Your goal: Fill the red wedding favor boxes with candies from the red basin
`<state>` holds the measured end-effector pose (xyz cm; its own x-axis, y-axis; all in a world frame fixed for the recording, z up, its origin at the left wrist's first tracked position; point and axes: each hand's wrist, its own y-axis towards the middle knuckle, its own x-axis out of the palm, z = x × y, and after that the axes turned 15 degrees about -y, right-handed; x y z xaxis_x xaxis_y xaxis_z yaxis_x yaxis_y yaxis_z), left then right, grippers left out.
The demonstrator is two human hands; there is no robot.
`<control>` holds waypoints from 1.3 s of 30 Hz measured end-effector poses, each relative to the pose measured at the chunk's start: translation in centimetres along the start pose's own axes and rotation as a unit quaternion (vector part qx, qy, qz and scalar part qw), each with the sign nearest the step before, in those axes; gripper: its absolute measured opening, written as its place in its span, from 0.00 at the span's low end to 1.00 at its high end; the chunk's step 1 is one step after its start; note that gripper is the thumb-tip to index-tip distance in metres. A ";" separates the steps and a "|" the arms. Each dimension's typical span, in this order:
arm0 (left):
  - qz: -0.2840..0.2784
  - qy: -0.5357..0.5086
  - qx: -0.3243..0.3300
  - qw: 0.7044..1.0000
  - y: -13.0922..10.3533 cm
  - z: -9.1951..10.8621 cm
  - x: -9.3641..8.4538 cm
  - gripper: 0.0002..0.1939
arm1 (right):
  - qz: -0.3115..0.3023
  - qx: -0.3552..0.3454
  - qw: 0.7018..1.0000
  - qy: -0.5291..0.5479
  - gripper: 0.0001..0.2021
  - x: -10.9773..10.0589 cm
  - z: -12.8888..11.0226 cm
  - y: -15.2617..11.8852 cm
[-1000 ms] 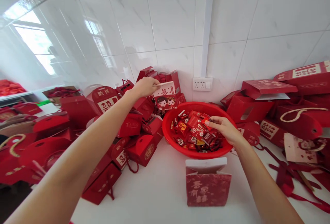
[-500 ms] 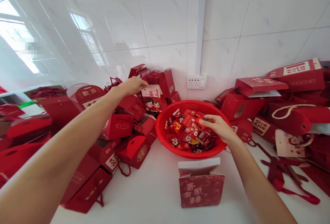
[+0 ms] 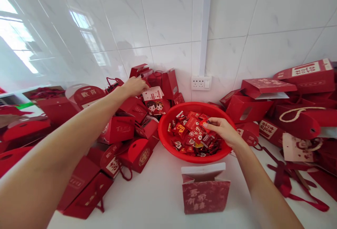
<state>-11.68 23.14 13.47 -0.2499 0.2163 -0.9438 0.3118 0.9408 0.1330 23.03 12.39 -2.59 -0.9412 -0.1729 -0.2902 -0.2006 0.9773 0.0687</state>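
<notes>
— Where's the left hand [image 3: 134, 85]?
— Left of the basin [image 3: 168, 138], pinching a cartoon box [image 3: 155, 102] by its top edge.
— The right [image 3: 223, 130]?
— Over the basin, fingertips gripping a red candy [image 3: 204, 124].

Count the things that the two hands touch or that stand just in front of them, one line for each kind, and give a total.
Red basket of wrapped sweets: 1
Sweet pinched by the right hand: 1
Cartoon-couple box at the left hand: 1
Open red box at the front: 1
Total: 4
</notes>
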 end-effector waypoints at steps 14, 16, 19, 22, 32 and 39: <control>0.018 -0.104 0.042 0.994 0.4 1.4 -0.5 0.23 | 0.058 0.073 0.973 -0.213 0.13 -0.5 2.5 1.1; 0.014 -0.093 0.052 0.994 0.4 1.5 -0.6 0.24 | 0.058 0.090 0.968 -0.225 0.12 -1.3 2.9 1.0; 0.000 -0.087 0.059 0.995 0.4 1.9 -0.6 0.24 | 0.046 0.107 0.964 -0.237 0.12 -2.6 3.0 0.5; -0.040 -0.068 0.065 0.995 0.6 3.0 -0.3 0.23 | 0.028 0.115 0.964 -0.237 0.12 -3.4 2.8 -0.1; -0.109 0.004 0.067 0.992 -0.1 8.1 3.5 0.17 | 0.005 0.111 0.970 -0.214 0.16 -3.3 2.3 -0.2; -0.071 -0.051 0.107 0.990 -1.1 7.9 4.2 0.20 | -0.005 0.105 0.974 -0.202 0.15 -3.2 2.3 0.0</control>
<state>-5.81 20.99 7.02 -0.2144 0.0485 -0.9755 0.4704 0.8804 -0.0596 26.69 13.21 -3.81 -0.7475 -0.1618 -0.6443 -0.1089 0.9866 -0.1214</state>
